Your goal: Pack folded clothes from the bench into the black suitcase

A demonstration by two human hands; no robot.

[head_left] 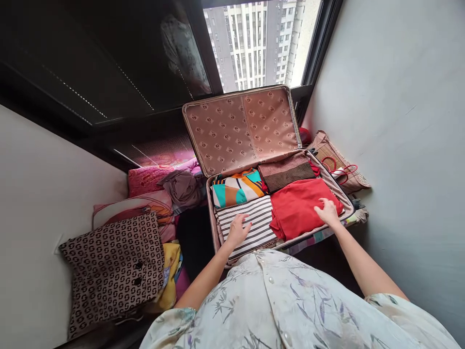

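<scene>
While no readable writing shows anywhere (only a repeated emblem on the open suitcase's pink patterned lining (pixel 241 128)), the left hand (pixel 238 230) lies flat, fingers spread and released, on the black-and-white striped folded garment (pixel 250 223). Beside it, the right hand (pixel 328 212) presses palm-down, grasping nothing, on the red folded cloth (pixel 300 206).

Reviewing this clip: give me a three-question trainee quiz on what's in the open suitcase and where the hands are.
1. True or false: the left hand rests on the striped garment.
2. What colour is the folded garment under the right hand?
3. The suitcase lid is: A) shut, B) open and propped up, C) removed.

Key: 1 true; 2 red; 3 B.
</scene>
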